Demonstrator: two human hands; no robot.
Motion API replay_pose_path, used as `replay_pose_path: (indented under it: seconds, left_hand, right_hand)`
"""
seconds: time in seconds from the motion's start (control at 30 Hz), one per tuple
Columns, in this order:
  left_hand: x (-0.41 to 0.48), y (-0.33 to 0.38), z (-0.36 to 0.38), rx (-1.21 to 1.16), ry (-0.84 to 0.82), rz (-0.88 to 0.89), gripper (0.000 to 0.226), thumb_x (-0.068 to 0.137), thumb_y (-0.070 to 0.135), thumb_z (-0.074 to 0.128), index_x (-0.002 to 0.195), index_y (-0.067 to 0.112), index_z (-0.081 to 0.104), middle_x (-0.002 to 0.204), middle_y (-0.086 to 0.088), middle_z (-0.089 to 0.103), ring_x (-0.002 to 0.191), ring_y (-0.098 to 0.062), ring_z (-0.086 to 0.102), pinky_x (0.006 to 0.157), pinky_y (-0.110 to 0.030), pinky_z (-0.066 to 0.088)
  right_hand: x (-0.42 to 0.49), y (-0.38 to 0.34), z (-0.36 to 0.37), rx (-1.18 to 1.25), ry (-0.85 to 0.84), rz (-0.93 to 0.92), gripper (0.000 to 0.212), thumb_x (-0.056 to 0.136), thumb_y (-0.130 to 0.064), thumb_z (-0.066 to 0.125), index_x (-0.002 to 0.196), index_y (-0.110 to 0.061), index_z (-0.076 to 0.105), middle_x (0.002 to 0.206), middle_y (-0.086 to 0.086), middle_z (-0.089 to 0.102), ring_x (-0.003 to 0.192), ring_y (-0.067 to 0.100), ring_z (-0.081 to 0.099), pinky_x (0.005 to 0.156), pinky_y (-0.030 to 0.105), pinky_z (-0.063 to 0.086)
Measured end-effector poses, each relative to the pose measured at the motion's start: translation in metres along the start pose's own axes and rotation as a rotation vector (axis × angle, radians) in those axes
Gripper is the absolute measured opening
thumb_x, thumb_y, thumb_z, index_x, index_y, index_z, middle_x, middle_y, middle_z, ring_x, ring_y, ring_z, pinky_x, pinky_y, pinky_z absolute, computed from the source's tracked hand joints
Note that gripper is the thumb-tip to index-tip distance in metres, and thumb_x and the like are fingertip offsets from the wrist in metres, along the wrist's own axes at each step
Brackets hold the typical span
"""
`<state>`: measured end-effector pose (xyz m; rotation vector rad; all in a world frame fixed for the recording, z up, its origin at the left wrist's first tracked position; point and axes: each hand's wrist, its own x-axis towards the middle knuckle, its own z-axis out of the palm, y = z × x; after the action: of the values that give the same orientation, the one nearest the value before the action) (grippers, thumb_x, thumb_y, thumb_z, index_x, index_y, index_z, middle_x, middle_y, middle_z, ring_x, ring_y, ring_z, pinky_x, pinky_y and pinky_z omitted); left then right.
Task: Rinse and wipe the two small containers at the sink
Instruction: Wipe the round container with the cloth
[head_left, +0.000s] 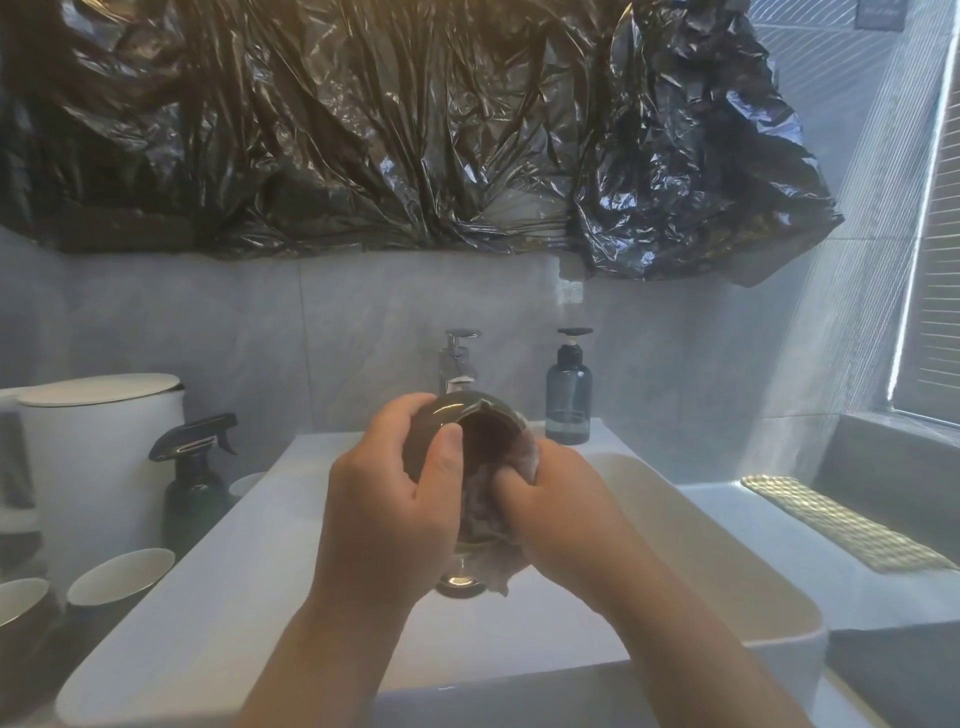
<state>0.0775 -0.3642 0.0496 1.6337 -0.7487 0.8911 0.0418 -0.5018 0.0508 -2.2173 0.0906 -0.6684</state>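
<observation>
Over the white sink (675, 525) I hold a small dark container (457, 415), its open mouth tilted toward me. My left hand (395, 499) grips its left side, thumb on the rim. My right hand (556, 504) clutches a crumpled grey cloth (488, 535) pressed against the container's mouth and lower right side. The cloth hangs down over the chrome drain (460, 582). A second dark container with a pale inside (122, 574) stands on the counter left of the sink. Just behind the held container rises the chrome tap (457, 364); no water stream is visible.
A blue pump bottle (569, 400) stands on the sink's back rim. A dark spray bottle (195, 478) and a white lidded bin (98, 457) stand at left, with another bowl (21, 603) at the left edge. A textured mat (841, 525) lies at right. Black plastic sheeting (415, 130) covers the wall above.
</observation>
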Motion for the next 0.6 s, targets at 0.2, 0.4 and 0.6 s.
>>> replay_pose_path:
  seconds: [0.2,0.4,0.6]
  left_hand:
    - [0.003,-0.005,0.003,0.058,-0.353,-0.284,0.010,0.089,0.041,0.063,0.091,0.034,0.068,0.080,0.015,0.070,0.079,-0.004,0.065,0.067,-0.025,0.052]
    - [0.005,0.000,-0.004,0.121,-0.438,-0.221,0.023,0.088,0.050,0.057,0.097,0.034,0.069,0.087,0.013,0.071,0.083,-0.009,0.065,0.076,-0.035,0.055]
    - [0.005,0.004,-0.001,0.148,-0.277,-0.205,0.009,0.094,0.039,0.060,0.096,0.033,0.067,0.083,0.016,0.069,0.082,-0.006,0.063,0.068,-0.017,0.048]
  right_hand:
    - [-0.002,-0.001,-0.006,-0.246,0.023,-0.018,0.025,0.100,-0.036,0.045,0.077,-0.026,0.042,0.071,-0.005,0.055,0.063,0.019,0.060,0.059,0.034,0.056]
    - [-0.008,-0.012,-0.016,-0.405,0.032,-0.154,0.019,0.098,-0.032,0.048,0.082,-0.028,0.038,0.068,-0.013,0.043,0.056,-0.001,0.040,0.046,0.016,0.034]
    - [-0.003,-0.002,-0.007,-0.168,-0.022,-0.045,0.017,0.098,-0.034,0.047,0.084,-0.025,0.048,0.073,-0.005,0.060,0.063,0.016,0.061,0.055,0.030,0.052]
